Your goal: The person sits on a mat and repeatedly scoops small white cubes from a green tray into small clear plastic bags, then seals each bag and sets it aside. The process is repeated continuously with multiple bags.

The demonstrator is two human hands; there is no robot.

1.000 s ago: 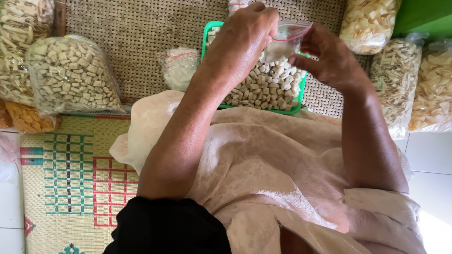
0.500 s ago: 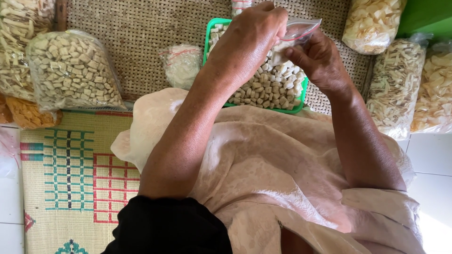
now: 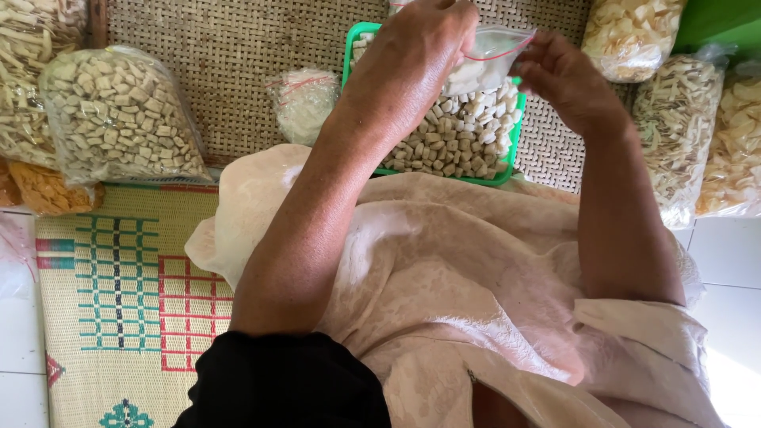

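Note:
A small clear zip bag [image 3: 485, 60] with a red seal line hangs above a green tray [image 3: 507, 162] heaped with pale square cracker pieces. My left hand [image 3: 412, 67] is closed over the bag's left side, fingers curled down into it. My right hand [image 3: 564, 79] pinches the bag's right edge. Some pale pieces show inside the bag. The tray rests on a woven mat beyond my lap, which a beige cloth [image 3: 444, 277] covers.
A large clear bag of cracker squares [image 3: 119, 119] lies at the left, a small filled bag [image 3: 303, 99] left of the tray. Bags of chips [image 3: 682, 119] stand at the right. A patterned straw mat [image 3: 119, 293] lies lower left, white floor tiles at both sides.
Both hands and the small bag have shifted slightly up and to the right over the tray; the bag's mouth is now stretched wider between the hands.

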